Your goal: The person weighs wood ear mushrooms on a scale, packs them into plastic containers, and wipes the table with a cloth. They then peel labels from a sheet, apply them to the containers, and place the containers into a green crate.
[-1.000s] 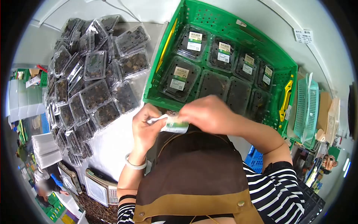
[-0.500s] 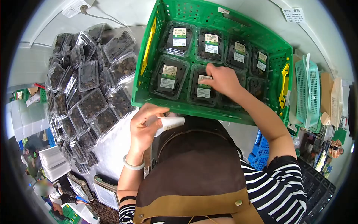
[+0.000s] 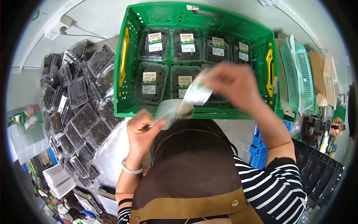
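Note:
My left hand [image 3: 143, 130], with a bracelet on its wrist, pinches the backing strip of a label roll [image 3: 185, 110] at the front edge of the green crate [image 3: 197, 112]. Blurred by motion, my right hand [image 3: 235, 84] holds the end of a printed label [image 3: 199, 91] that stretches up and right from the roll. Beneath the hands, the crate holds two rows of clear boxes with dark contents, such as a labelled box [image 3: 154, 44] at the back left and another labelled box [image 3: 150, 83] in front of it. My right arm hides part of the front row.
Left of the crate, a large heap of clear boxes [image 3: 84, 117] covers the table. Teal baskets [image 3: 298, 74] stand at the right. A blue crate [image 3: 258, 151] is below the table edge. At the lower left, a person [image 3: 69, 211] is partly visible.
My right hand has moved from the front-row box to the label, now stretched between both hands. The view has shifted, so the crate appears further left.

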